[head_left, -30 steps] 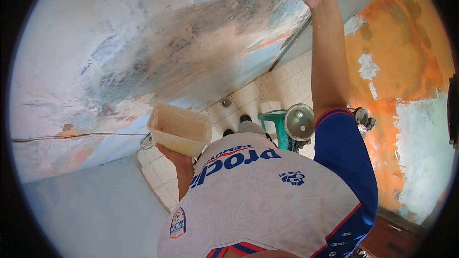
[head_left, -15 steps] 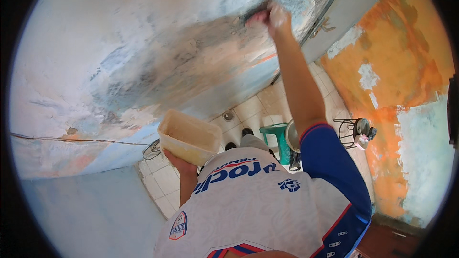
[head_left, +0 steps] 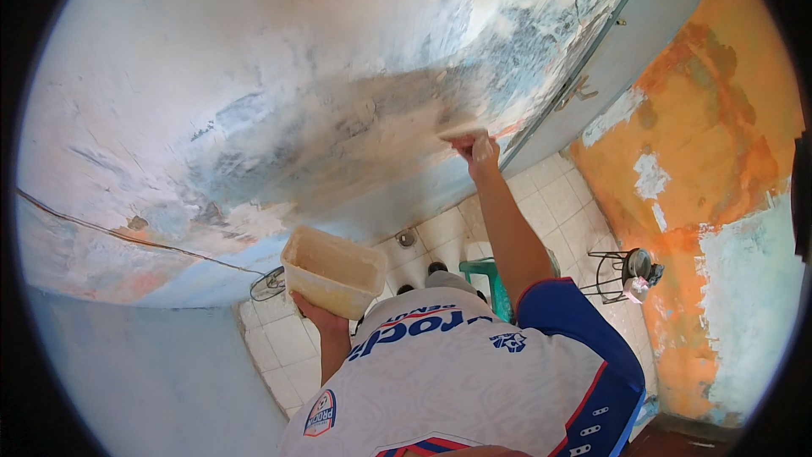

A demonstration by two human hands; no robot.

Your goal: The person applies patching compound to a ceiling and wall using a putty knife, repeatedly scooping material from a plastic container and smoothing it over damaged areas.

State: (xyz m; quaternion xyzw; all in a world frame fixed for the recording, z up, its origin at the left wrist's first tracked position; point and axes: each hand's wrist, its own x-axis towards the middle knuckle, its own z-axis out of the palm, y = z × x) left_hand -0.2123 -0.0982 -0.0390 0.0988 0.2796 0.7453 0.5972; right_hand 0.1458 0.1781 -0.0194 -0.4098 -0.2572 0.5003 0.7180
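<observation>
My left hand (head_left: 321,315) is wrapped round the lower side of a cream plastic tub (head_left: 338,283). The tub is tilted, its inner walls smeared with a pale residue. Out in front, my right hand (head_left: 478,151) is closed on a flat scraper (head_left: 463,133), seen nearly edge-on as a thin pale strip. Its exact shape is hard to make out. The scraper is at the lower part of a patchy wall (head_left: 364,118), close to the door frame; whether its edge touches there I cannot tell. Grey, brown and white smears and flaking paint cover that wall.
A green plastic stool (head_left: 484,269) stands on the tiled floor (head_left: 541,211) below my right arm. Further right is a metal stand (head_left: 611,269) with a pot on it. A cable (head_left: 135,234) runs along the wall at left. The door (head_left: 592,76) has a handle.
My right hand has come down the wall with the scraper, from the dark upper patch to the lower part. The left hand and the tub stay almost in place.
</observation>
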